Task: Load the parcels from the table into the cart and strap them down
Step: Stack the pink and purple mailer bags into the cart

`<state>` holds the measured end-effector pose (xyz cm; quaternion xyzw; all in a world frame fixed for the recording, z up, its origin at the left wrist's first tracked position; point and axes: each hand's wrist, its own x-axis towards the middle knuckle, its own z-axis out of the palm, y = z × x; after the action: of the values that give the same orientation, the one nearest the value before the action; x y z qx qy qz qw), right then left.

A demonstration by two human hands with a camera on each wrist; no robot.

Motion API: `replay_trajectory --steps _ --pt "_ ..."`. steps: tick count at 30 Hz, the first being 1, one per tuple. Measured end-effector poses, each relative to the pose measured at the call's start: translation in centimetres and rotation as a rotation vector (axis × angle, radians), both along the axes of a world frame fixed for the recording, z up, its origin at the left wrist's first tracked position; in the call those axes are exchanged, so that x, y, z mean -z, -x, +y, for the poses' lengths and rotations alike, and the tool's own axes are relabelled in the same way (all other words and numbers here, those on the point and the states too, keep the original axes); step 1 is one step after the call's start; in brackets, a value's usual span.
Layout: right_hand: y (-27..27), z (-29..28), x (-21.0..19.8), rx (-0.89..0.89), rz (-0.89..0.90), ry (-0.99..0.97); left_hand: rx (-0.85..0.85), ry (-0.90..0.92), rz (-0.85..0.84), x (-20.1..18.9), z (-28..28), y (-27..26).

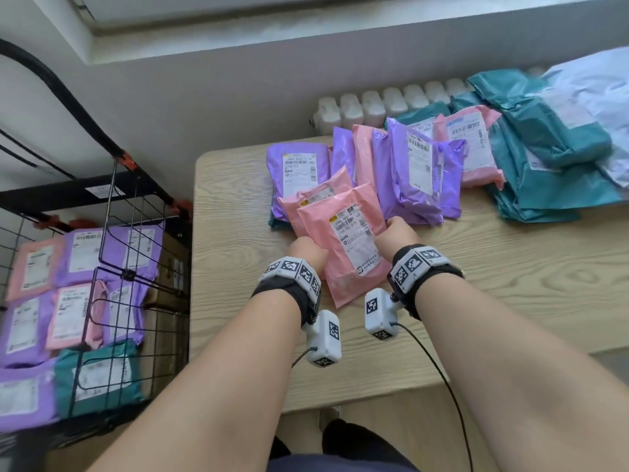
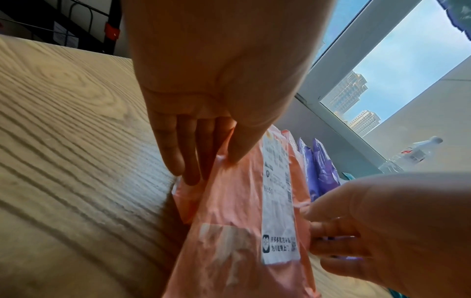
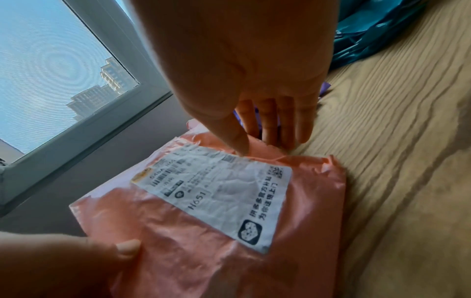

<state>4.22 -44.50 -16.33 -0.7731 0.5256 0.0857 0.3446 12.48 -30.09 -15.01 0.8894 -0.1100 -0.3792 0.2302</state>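
Observation:
A pink parcel (image 1: 343,243) with a white shipping label lies at the front of the pile on the wooden table (image 1: 238,335). My left hand (image 1: 308,248) pinches its left edge, thumb on top and fingers underneath (image 2: 193,161). My right hand (image 1: 396,231) grips the right edge the same way, thumb pressing by the label (image 3: 239,149). The parcel (image 3: 203,231) partly rests on a second pink parcel (image 1: 313,195). The black wire cart (image 1: 136,199) stands left of the table, holding several purple, pink and teal parcels.
Further back on the table lie purple parcels (image 1: 415,172), another pink one (image 1: 476,148), a stack of teal bags (image 1: 544,158) and a white bag (image 1: 592,90). A radiator (image 1: 374,107) and a window sill run behind. Cardboard boxes (image 1: 170,267) sit between cart and table.

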Motion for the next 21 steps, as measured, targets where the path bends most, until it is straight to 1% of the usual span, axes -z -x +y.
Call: replay_trajectory --steps 5,8,12,15,18,21 --pt "0.5 -0.3 0.2 -0.018 0.003 0.037 -0.048 0.046 -0.036 0.2 -0.1 -0.5" --pt "0.3 -0.4 -1.0 0.0 -0.033 0.039 -0.109 0.109 -0.057 -0.5 0.4 -0.6" --pt "-1.0 0.6 -3.1 -0.041 -0.122 0.047 -0.179 0.184 -0.12 -2.1 2.1 -1.9" --pt "-2.6 3.2 -4.5 -0.107 -0.196 0.023 -0.257 0.222 -0.177 -3.5 4.7 -3.6" --pt "-4.7 6.7 -5.4 -0.189 -0.213 0.007 -0.357 0.235 -0.221 -4.6 8.3 -5.3" --pt "-7.2 10.8 -6.0 -0.219 -0.22 -0.006 -0.43 0.233 -0.239 -5.4 12.9 -6.6"
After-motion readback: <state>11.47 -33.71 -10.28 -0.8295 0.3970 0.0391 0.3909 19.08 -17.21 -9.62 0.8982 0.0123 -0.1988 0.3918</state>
